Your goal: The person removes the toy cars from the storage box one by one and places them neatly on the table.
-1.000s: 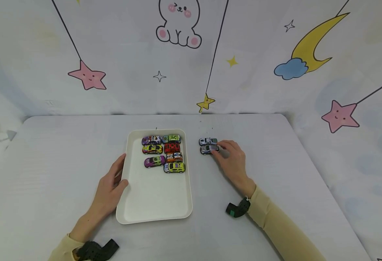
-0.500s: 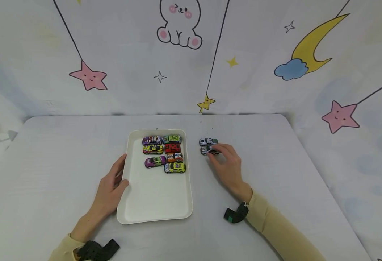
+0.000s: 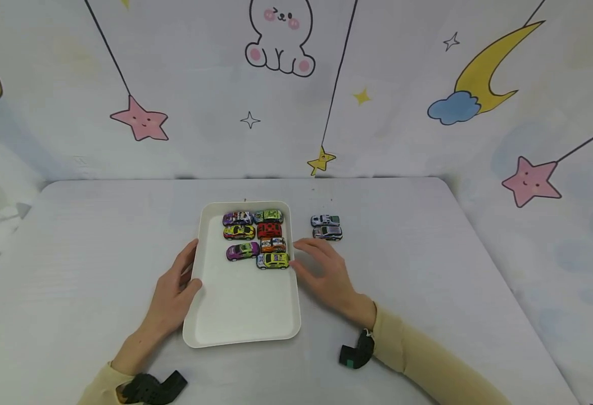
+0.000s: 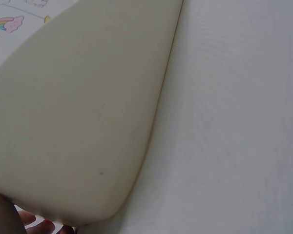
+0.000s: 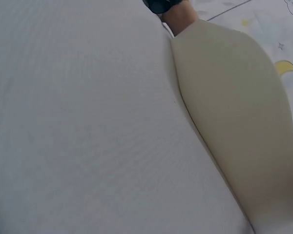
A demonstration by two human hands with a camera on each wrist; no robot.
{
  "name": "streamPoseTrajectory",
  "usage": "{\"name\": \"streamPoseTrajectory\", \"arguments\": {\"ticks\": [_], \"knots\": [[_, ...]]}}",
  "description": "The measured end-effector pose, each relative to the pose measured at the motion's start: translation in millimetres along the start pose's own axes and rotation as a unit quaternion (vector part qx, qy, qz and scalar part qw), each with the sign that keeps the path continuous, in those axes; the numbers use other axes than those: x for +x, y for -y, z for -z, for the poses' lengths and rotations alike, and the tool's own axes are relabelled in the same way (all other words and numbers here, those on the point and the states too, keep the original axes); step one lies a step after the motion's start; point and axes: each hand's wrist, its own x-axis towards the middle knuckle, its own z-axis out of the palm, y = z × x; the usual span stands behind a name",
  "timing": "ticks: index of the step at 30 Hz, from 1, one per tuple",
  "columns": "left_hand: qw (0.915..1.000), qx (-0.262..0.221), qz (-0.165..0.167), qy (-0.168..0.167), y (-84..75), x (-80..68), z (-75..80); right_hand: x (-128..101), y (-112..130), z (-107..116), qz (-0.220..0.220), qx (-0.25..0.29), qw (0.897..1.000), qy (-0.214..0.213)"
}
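Note:
In the head view a white tray [image 3: 240,315] lies on the table with several small toy cars in its upper right part. My left hand [image 3: 171,295] rests against its left side, thumb across the rim and fingers relaxed along the edge. My right hand [image 3: 326,275] is at the right rim, thumb and index finger spread apart. The tips are beside the orange toy car [image 3: 273,244] and the yellow-green toy car [image 3: 273,261], with nothing held. Outside the tray, beyond this hand, stand a silver toy car [image 3: 327,233] and a white-and-green one [image 3: 325,220], side by side.
Inside the tray a purple toy car [image 3: 242,251] sits slightly askew, left of the orange one. A red toy car [image 3: 269,230] stands above that. The white-covered table [image 3: 428,270] meets a wall with cartoon drawings. Beige sleeves fill much of both wrist views.
My right hand has left the two cars beside the tray and moved left and nearer to the tray's right rim. Both cars stay where they were. My left hand keeps its place.

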Motion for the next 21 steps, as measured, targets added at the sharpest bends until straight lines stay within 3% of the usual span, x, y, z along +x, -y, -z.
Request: {"name": "streamPoseTrajectory", "arguments": {"ticks": [9,17,21], "knots": [[1.0,-0.005,-0.004,-0.004,0.1,0.3,-0.5,15.2,12.9,-5.9,0.018,0.023,0.997,0.068],[1.0,-0.006,-0.006,-0.005,0.2,0.6,-0.1,30.1,23.0,-10.6,0.002,-0.033,0.987,0.16],[1.0,-0.006,-0.006,-0.004,0.7,1.1,0.4,36.6,25.8,-12.8,0.008,-0.07,0.98,0.187]]}}
